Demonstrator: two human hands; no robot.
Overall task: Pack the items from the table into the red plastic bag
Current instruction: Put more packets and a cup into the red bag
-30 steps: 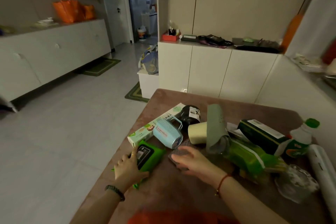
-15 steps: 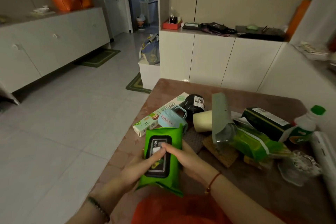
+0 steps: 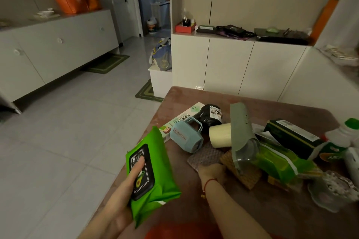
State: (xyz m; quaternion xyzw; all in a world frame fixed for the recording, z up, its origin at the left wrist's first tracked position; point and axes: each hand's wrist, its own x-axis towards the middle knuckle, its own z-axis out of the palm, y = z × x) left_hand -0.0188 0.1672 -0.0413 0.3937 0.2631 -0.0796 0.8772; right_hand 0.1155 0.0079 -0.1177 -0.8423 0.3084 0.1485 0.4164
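Brown table (image 3: 252, 209) | left hand (image 3: 124, 196) grips green wipes pack (image 3: 155, 161) | right hand (image 3: 210, 170) flat on mesh cloth (image 3: 206, 156)

The room is dim and muddy, its only brighter, bluish light coming through the doorway (image 3: 153, 2) at upper centre, shadows lie soft, wide-angle bending curves the frame's edges, and the lower right looks smeared and soft.
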